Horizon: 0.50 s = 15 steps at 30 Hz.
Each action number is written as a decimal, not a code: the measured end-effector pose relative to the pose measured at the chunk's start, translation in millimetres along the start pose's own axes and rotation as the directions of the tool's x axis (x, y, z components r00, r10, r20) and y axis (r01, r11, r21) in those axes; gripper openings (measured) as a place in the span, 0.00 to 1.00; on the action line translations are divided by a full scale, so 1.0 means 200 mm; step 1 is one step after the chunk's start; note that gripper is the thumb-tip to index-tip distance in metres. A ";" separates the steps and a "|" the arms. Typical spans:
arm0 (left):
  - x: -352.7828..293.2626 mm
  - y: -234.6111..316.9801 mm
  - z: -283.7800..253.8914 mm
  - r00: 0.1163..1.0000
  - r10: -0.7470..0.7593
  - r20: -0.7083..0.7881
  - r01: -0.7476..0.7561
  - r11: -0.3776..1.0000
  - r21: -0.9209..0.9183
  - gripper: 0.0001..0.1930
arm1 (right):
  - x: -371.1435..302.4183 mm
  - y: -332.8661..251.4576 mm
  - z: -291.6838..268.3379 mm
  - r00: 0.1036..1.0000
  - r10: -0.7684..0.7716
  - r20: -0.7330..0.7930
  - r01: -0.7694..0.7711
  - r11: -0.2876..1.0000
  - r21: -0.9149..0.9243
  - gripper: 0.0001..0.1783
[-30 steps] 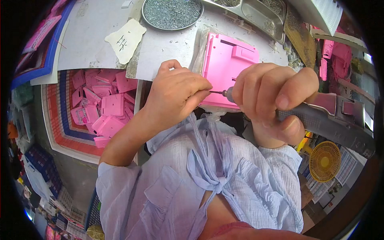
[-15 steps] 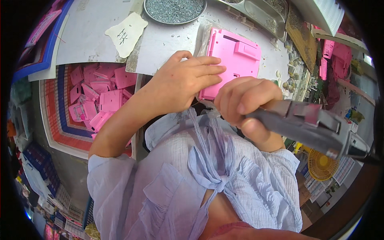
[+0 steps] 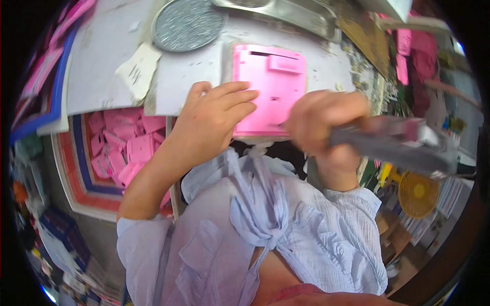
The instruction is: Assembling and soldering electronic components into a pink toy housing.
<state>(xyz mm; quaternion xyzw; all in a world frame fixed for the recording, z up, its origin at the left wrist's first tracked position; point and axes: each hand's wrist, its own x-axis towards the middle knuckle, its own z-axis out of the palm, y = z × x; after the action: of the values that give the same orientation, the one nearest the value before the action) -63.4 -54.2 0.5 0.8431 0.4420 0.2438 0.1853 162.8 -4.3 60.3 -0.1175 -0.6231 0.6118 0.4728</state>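
Note:
A pink plastic casing [image 3: 283, 97] lies flat on the worktable, with a slot and a raised block near its far edge. On its left side rest the stretched-out fingers of my left hand [image 3: 212, 112]; they press on it without wrapping round it. My right hand [image 3: 326, 122] is closed around a dark electric screwdriver [image 3: 393, 148], beside the casing's lower right corner. The tool's body points off to the right. Motion smears this hand and tool, so I cannot tell whether the bit touches the casing.
Small screws [image 3: 189, 24] fill a round metal dish behind the casing. A steel tray [image 3: 301, 19] stands at the back right. Torn paper [image 3: 139, 70] lies at left. Below the table's left part, a striped-lined box [image 3: 97, 201] holds several pink casings. A yellow fan [image 3: 418, 193] stands lower right.
The whole view has shifted, so the table and casing sit further left and lower. My right hand with the screwdriver has moved rightward relative to the casing. My left hand stays on the casing.

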 end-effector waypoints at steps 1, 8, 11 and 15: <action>0.04 0.03 0.01 0.999 0.011 -0.050 -0.013 0.999 -0.051 0.21 | -0.01 -0.04 -0.07 0.997 -0.027 -0.067 0.027 1.000 0.005 0.19; 0.26 0.09 0.19 0.993 0.036 -0.114 -0.030 0.998 0.050 0.21 | -0.07 0.07 -0.37 0.969 -0.043 -0.243 0.032 0.998 -0.052 0.18; 0.26 0.09 0.19 0.995 0.022 -0.100 -0.017 0.998 0.055 0.20 | -0.06 0.09 -0.42 0.971 -0.055 -0.232 0.039 0.996 -0.075 0.15; 0.25 0.10 0.19 0.996 -0.005 -0.092 0.012 0.997 0.073 0.20 | 0.03 0.10 -0.42 0.977 -0.108 -0.182 0.076 0.981 -0.177 0.13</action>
<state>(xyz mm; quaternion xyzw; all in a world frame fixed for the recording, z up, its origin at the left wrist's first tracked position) -3.2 -26.5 -7.4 0.8354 0.4622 0.2651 0.1349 212.7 59.4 28.6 -0.1863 -0.6293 0.5200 0.5467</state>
